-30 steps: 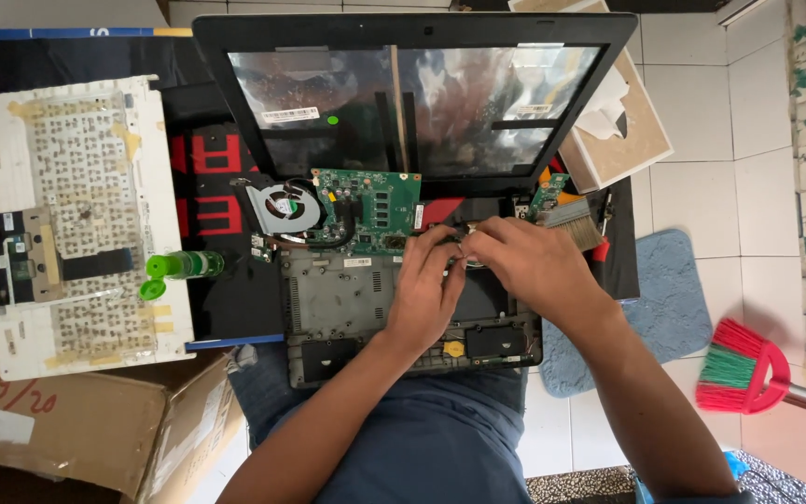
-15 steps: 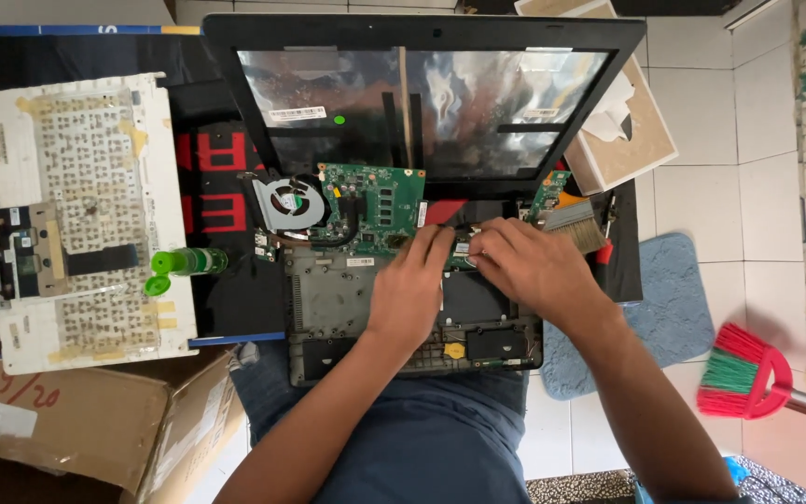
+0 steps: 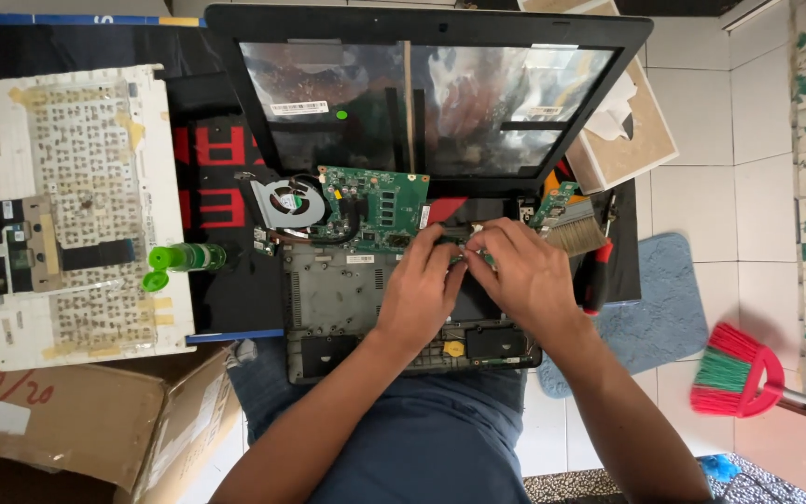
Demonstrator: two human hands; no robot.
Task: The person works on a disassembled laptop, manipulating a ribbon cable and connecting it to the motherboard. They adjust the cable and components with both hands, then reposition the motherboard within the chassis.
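The opened laptop base (image 3: 356, 299), its keyboard cover off, is lying across the person's lap with the dark, reflective screen (image 3: 422, 103) standing open behind it. Both hands are meeting over the middle of the base, just right of the green circuit board (image 3: 380, 201). The left hand (image 3: 422, 294) is resting knuckles-up on the grey inner tray, its fingers (image 3: 440, 247) curling narrowly toward a small dark part at the board's right edge; whether they are actually gripping it cannot be told. The right hand (image 3: 524, 275) is lying just beside it, its fingers (image 3: 478, 250) bent close together and touching the left hand's fingertips over the same spot, and what they are pinching, if anything, is hidden. Left of the board, the round cooling fan (image 3: 284, 203) is sitting in the base with its copper pipe curving across. A paintbrush (image 3: 576, 233) with pale bristles is lying just beyond the right hand. On the black mat to the left, a green bottle (image 3: 184, 259) is lying on its side near the removed white keyboard cover (image 3: 72, 201), which is resting underside up. A cardboard box (image 3: 86, 420) is sitting at lower left, an open tissue box (image 3: 622, 131) at upper right, and a red and green broom (image 3: 734, 373) is lying on the tiled floor beside a blue mat (image 3: 655, 299).
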